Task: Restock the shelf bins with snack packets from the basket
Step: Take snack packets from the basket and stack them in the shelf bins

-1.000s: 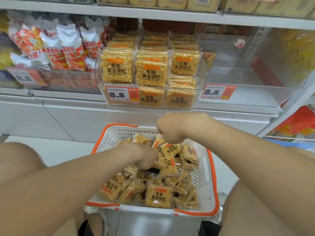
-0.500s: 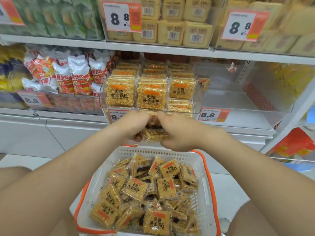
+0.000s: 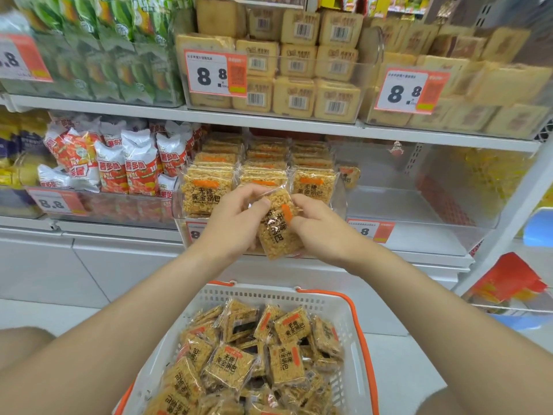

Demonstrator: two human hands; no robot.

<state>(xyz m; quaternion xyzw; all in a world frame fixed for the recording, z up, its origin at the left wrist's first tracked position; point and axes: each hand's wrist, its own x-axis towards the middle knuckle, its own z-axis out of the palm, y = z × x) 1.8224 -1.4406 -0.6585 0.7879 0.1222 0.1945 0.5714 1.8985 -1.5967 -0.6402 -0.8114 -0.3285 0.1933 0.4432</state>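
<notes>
Pinching one snack packet at both edges, in the clamped grip of left hand and right hand, just in front of the shelf bin. Judging the restock as partly done: noting front rows filling the bin, many packets lying in the basket below. Working at white shop shelving, over pale floor.

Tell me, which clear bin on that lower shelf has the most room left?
The clear bin right of the golden cracker bin: its floor is almost bare, while that one and the red-and-white packet bin are crowded.
</notes>
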